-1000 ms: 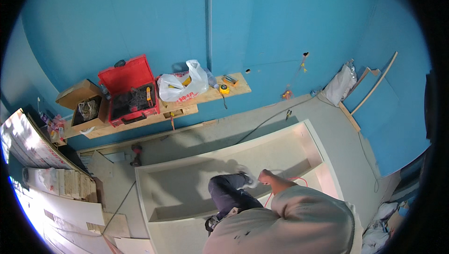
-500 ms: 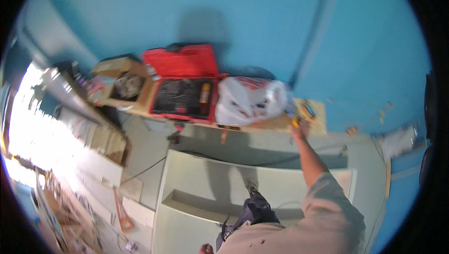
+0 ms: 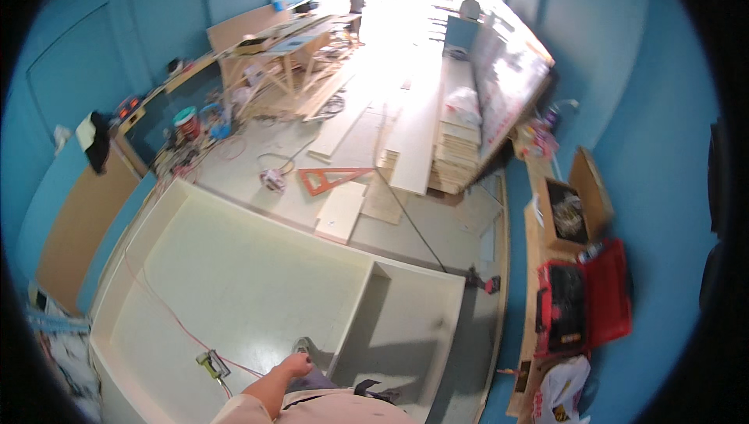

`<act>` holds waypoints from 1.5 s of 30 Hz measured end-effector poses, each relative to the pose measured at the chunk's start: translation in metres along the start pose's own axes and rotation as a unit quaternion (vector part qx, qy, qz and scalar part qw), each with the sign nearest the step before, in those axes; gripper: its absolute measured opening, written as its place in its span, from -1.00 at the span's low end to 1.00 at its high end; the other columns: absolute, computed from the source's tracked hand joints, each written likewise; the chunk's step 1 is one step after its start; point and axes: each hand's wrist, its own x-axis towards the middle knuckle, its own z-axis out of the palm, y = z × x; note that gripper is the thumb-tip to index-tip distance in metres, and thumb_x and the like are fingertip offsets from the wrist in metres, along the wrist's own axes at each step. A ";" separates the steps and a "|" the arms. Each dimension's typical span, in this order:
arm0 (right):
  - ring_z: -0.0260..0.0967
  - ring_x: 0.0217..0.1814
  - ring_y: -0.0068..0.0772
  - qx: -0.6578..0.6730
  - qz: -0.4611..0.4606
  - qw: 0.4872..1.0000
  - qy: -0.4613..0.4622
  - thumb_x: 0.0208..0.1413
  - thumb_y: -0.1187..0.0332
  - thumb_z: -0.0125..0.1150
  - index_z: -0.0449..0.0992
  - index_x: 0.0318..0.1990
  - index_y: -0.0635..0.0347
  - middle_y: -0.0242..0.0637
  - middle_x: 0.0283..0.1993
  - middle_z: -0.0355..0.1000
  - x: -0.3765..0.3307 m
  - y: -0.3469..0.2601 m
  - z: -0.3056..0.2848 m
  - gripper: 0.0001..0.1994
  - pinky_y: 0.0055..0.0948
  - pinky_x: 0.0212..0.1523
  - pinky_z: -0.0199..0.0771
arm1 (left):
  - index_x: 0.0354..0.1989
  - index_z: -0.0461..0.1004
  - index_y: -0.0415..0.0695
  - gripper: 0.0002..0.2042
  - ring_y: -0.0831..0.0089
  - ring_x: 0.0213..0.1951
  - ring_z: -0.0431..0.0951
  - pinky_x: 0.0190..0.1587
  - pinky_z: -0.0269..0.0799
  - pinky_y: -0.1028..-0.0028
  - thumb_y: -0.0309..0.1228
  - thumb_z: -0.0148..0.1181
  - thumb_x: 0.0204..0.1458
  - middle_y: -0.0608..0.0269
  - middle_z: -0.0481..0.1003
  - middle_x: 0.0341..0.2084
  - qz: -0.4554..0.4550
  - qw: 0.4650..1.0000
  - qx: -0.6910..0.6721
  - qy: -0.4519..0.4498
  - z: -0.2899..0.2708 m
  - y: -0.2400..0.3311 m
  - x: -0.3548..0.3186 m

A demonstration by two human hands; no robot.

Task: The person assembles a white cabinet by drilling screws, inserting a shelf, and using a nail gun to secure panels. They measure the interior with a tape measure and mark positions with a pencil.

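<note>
Inside the white frame (image 3: 281, 235), the green tool (image 3: 209, 363) lies near our left hand (image 3: 296, 364) (we can't tell its grip; right hand unseen); the pink hose (image 3: 240, 365), near our shoe (image 3: 303, 344), could trip us.

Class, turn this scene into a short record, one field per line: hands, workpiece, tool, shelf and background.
Left hand: curled, above a shoe; whether it holds anything is unclear
Right hand: not in view
Workpiece: white divided frame, open side up on the floor
Tool: green-and-grey tool, inside the frame's larger compartment
Wooden shelf, right: open cardboard box, open red case, white plastic bag
Background: two people in bright light
</note>
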 end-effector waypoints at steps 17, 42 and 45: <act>0.41 -0.01 0.01 -0.115 -0.381 0.756 -0.519 -0.13 -0.11 0.30 0.44 0.01 0.23 0.13 -0.11 0.44 -0.357 -0.606 0.219 -0.34 -0.18 0.03 0.40 | -0.13 0.49 -0.30 -0.71 0.37 -0.31 0.62 -0.29 0.53 0.44 -0.36 0.17 0.04 0.08 0.59 -0.34 -0.179 0.830 -0.506 0.150 -0.033 -0.310 -0.066; 0.46 -0.18 -0.22 0.450 -0.716 0.423 -0.324 -0.02 0.46 0.27 0.53 -0.17 0.22 -0.20 -0.26 0.49 -0.561 -1.353 0.095 -0.78 -0.28 -0.15 0.48 | -0.11 0.43 -0.26 -0.65 0.48 -0.52 0.51 -0.50 0.42 0.47 -0.22 0.16 0.07 0.23 0.51 -0.50 -0.180 0.702 -0.635 0.270 -0.527 -0.497 0.048; 0.45 -0.17 -0.23 0.516 -0.765 0.379 -0.064 0.00 0.47 0.24 0.51 -0.15 0.22 -0.19 -0.23 0.48 -0.540 -1.384 -0.010 -0.78 -0.29 -0.13 0.47 | -0.46 0.55 -0.24 -0.67 0.37 -0.55 0.51 -0.50 0.42 0.30 -0.16 0.17 -0.03 0.18 0.50 -0.63 -0.170 0.939 -0.207 0.214 -0.428 -0.647 0.129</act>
